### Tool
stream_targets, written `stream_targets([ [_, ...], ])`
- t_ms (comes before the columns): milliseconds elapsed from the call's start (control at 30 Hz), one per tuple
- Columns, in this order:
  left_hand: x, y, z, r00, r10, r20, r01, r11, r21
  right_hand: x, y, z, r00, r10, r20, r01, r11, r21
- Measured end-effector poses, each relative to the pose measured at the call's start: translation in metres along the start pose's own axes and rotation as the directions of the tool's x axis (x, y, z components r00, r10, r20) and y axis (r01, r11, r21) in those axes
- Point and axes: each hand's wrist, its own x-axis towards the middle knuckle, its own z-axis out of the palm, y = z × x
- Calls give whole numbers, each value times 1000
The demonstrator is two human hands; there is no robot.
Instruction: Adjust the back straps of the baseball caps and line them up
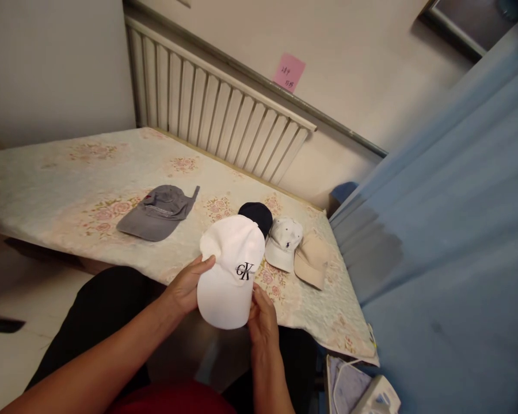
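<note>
Between my two hands is a white baseball cap [231, 247] with dark letters on its front, held above the near edge of the table with its brim toward me. My left hand [187, 284] grips the cap's left side, thumb on top and fingers hidden beneath. On the other side, my right hand [262, 316] holds the brim's right edge. Behind the held cap, a black cap [255, 214] is partly covered. Beside it lie a white cap [284, 241] with a small dark emblem and a beige cap [313, 259]. A grey cap [159, 211] with its strap sticking out rests farther left.
A floral cloth [69, 178] covers the table. Behind it, a radiator [216, 109] runs along the wall, with a pink note [290, 72] above. A blue curtain [435, 247] hangs at the right. Low at the right, a white device [377, 397] sits beside a cord.
</note>
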Motion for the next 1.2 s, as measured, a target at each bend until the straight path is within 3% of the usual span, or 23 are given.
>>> stream_targets([
  [100,-1,-1,3,999,32,-22,-32,999,17,0,-2,-6,998,26,-59,-36,985,-168],
  [200,-2,-2,8,998,51,-26,-50,998,32,0,-1,-6,990,-74,-123,15,907,-422],
  [300,-3,-4,12,997,68,-30,-67,998,18,-3,0,0,985,-162,-52,107,827,-551],
  [533,2,-11,18,981,151,-123,-147,988,44,-28,1,28,976,-161,149,220,697,-682],
  [700,5,-20,19,980,173,-101,-171,985,34,-41,10,39,895,-309,323,441,490,-752],
  [800,5,-26,20,983,176,-49,-175,984,21,-41,21,38,865,-337,373,490,402,-774],
  [1000,7,-20,27,977,197,-77,-197,980,8,-25,44,23,839,-424,340,509,392,-766],
  [1200,10,-3,33,963,257,-76,-263,962,-78,-11,44,7,836,-423,350,513,376,-772],
])
